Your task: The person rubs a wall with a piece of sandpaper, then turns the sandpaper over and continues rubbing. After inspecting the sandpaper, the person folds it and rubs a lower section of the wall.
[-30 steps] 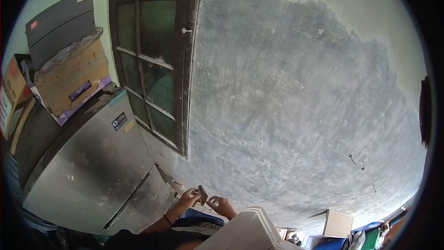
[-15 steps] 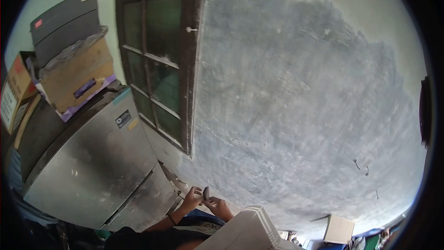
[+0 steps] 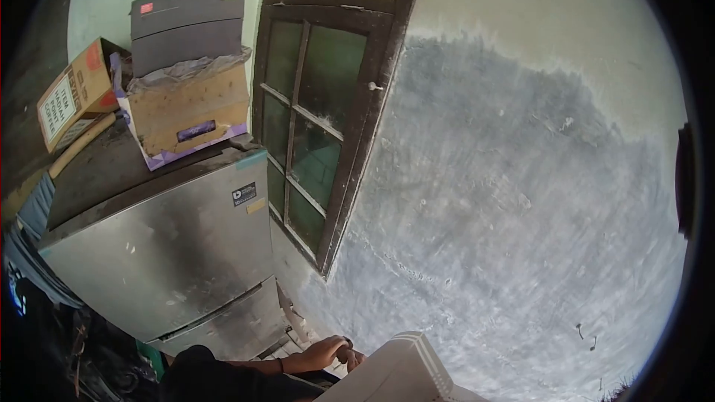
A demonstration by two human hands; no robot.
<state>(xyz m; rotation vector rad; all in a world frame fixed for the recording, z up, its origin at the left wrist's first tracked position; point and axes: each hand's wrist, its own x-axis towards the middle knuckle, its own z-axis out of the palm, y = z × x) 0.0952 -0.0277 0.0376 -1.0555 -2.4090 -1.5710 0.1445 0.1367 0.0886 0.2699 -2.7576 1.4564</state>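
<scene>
Low in the head view, my left hand (image 3: pixel 325 353) is closed, its fingers curled beside a small dark object (image 3: pixel 347 342) whose kind I cannot make out. A dark band circles that wrist. My right hand (image 3: pixel 355 361) meets the left one with fingers bent around the same spot. Much of it is hidden behind a pale, stitched piece (image 3: pixel 398 368) close to the camera. Both hands are in front of my body, to the right of the lower part of a grey metal fridge (image 3: pixel 216 253).
On the fridge stand a cardboard box with purple edges (image 3: pixel 160 123) holding a dark grey box (image 3: pixel 186 26), and a tilted brown carton (image 3: pixel 82 93). Behind are a brown-framed window (image 3: pixel 328 141) and a patchy grey wall (image 3: pixel 484 216). Grey cloth (image 3: pixel 37 208) hangs at left.
The view has swung left, so fridge and window now sit farther right. My hands have come closer together and lower in view; the dark object is now mostly covered.
</scene>
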